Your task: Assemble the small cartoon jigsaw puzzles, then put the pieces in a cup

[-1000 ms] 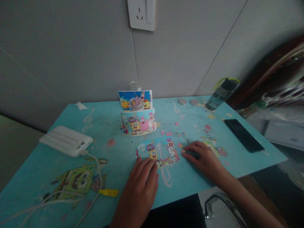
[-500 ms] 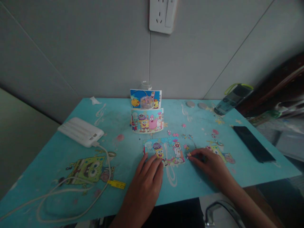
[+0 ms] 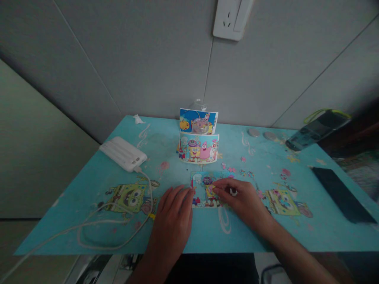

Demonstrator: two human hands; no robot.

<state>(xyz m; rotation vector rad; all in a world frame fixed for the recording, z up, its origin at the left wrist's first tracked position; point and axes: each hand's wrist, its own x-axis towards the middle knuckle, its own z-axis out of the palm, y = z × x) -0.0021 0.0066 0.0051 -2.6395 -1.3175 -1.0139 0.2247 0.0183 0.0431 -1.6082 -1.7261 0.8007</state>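
A partly assembled jigsaw puzzle point(image 3: 199, 202) with cartoon figures lies flat on the table in front of me. My left hand point(image 3: 174, 215) rests at its left edge, fingers stretched out, fingertips touching the border. Over the puzzle's middle, my right hand point(image 3: 241, 197) pinches a small puzzle piece point(image 3: 214, 187), mostly covered by thumb and forefinger. That hand hides the puzzle's right part. Several loose puzzle pieces point(image 3: 231, 170) are scattered beyond and to the right of it. Behind the puzzle stands a picture card point(image 3: 199, 149) showing the same cartoon figures.
A second card point(image 3: 187, 122) and clear round containers point(image 3: 200, 126) stand behind. At left, a white power bank point(image 3: 123, 154) trails a cable point(image 3: 152, 197). A dark phone-like slab point(image 3: 343, 195), a bottle point(image 3: 316, 130) and two round lids point(image 3: 254, 132) lie at right.
My right hand has moved left from the loose pieces to the puzzle's middle. My left hand has shifted to the puzzle's left edge. The camera view has turned slightly left.
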